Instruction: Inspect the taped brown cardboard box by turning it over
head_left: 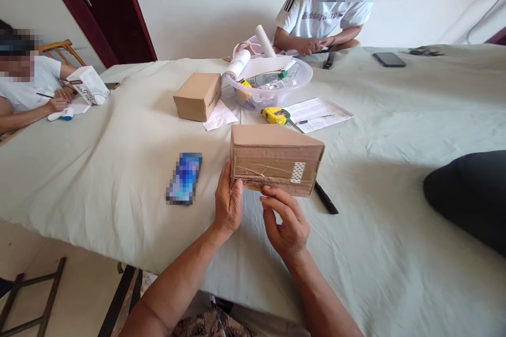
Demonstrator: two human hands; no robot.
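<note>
A brown cardboard box (276, 160) is tilted up above the table, its taped side facing me. Clear tape is wrinkled across that side, and a white patterned label (298, 172) sticks near its right end. My left hand (228, 202) is closed around the box's lower left corner, thumb in front. At the lower edge, my right hand (286, 221) has its thumb and fingertips pinched against the crumpled tape (256, 182). Whether a loose tape end sits between those fingertips is hard to see. Partly behind the box's right end lies a black marker pen (326, 199).
A phone (184, 179) lies left of my hands. Beyond stand another cardboard box (197, 96), a plastic basin (304, 81) of supplies, a yellow tape measure (275, 115) and a printed sheet (336, 110) with a pen. Two people sit at the cloth-covered table. A dark object (470, 195) rests at right.
</note>
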